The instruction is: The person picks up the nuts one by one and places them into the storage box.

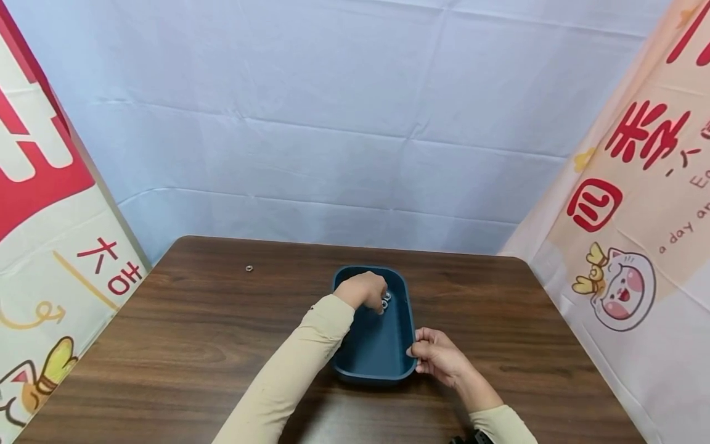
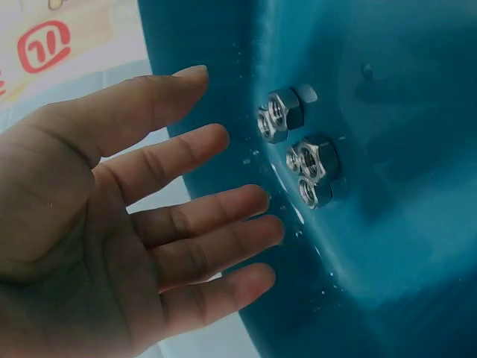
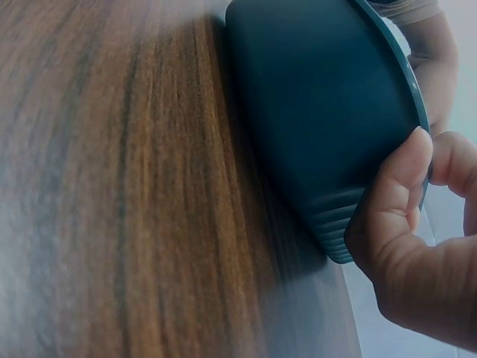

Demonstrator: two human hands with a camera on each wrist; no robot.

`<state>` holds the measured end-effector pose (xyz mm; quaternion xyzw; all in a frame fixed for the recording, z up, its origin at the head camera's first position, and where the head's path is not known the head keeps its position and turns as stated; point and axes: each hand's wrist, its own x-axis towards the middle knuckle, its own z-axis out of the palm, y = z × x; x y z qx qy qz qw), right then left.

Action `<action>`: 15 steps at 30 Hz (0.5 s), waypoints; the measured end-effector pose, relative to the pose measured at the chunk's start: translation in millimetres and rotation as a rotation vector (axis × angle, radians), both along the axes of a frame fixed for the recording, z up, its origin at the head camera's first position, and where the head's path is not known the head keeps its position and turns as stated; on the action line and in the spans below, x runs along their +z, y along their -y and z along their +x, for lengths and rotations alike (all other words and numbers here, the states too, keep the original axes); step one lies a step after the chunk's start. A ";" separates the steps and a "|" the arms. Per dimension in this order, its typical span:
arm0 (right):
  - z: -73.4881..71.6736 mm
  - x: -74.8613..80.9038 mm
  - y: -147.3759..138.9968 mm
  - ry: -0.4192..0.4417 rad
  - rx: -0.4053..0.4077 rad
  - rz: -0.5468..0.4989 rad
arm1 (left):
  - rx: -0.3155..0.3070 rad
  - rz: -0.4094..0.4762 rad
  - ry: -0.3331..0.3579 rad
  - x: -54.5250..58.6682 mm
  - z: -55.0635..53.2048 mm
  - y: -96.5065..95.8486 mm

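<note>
A dark blue-green plastic box [image 1: 374, 357] stands on the table with several shiny metal hex nuts [image 2: 307, 160] on its floor near the far end. Over that end is my left hand [image 1: 363, 288], reaching in from the left. In the left wrist view its fingers [image 2: 205, 216] are spread and loosely extended beside the nuts, holding nothing. My right hand [image 1: 439, 356] pinches the box's right rim near the front corner, as the right wrist view shows with thumb [image 3: 402, 168] and fingers at the edge. In the head view my left hand hides part of the box's far left side.
One small nut [image 1: 249, 268] lies apart on the brown wooden table [image 1: 222, 320], toward the far left. A pale cloth [image 1: 333, 123] hangs behind the table. Printed curtains flank it, one at the left [image 1: 50, 246] and one at the right [image 1: 627, 203].
</note>
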<state>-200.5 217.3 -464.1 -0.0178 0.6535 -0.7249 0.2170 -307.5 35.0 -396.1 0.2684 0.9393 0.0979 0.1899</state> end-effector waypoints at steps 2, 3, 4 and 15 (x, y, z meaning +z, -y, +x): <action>-0.5 0.4 0.0 0.001 -0.002 0.000 | 0.007 -0.009 -0.004 1.2 1.2 -0.7; -0.7 0.3 0.0 0.004 -0.002 -0.002 | 0.010 -0.012 -0.005 1.4 1.8 -1.1; -0.7 0.3 0.0 0.007 -0.001 -0.003 | 0.008 -0.015 -0.011 1.8 3.0 -1.4; 0.8 -0.1 0.6 0.006 -0.010 -0.013 | -0.015 -0.006 -0.089 20.8 14.1 14.1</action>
